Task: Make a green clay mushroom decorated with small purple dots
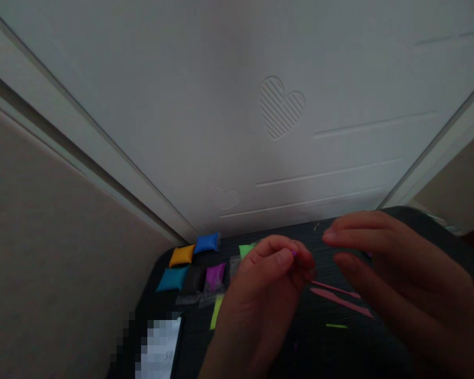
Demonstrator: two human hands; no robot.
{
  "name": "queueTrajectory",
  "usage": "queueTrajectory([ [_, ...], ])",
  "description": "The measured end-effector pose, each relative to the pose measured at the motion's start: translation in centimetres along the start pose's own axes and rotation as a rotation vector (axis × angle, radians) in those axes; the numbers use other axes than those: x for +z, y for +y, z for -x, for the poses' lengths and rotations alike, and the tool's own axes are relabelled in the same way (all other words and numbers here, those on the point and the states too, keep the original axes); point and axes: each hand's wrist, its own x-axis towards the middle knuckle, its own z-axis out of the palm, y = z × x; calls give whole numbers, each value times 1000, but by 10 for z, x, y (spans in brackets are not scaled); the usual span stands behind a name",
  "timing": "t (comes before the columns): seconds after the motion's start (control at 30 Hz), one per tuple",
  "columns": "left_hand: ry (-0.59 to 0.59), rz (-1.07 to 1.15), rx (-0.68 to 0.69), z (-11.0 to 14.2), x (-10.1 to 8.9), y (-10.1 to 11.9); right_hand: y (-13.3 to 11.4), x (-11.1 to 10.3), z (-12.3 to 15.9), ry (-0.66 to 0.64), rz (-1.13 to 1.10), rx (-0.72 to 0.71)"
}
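Over the dark table, my left hand (260,289) pinches a tiny bit of purple clay (294,253) between thumb and fingertips; most of it is hidden. To its right, my right hand (418,279) is held in the air with thumb and fingers apart and nothing visible between them. Two pink modelling tools lie between the hands: a knife-shaped one (342,302) and a thinner one (335,288). A thin yellow-green strip (336,326) rests nearer to me. Behind my left hand, a light green packet (245,250) is partly covered.
Soft clay packets lie at the left: blue (207,242), orange (182,256), teal (173,279), black (194,279) and purple (215,276). A yellow piece (216,312) sits by my left wrist. A phone with a blurred screen (160,350) is front left. A white door panel (181,105) rises behind the table (205,342).
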Motion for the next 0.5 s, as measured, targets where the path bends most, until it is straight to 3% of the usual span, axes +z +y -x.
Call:
queueTrajectory([
  [0.3,45,-123,110,3,3,5,-1,-7,2,57,-11,-23],
  [0.5,24,-324,245,21,9,9,-1,-20,0,137,-49,2],
])
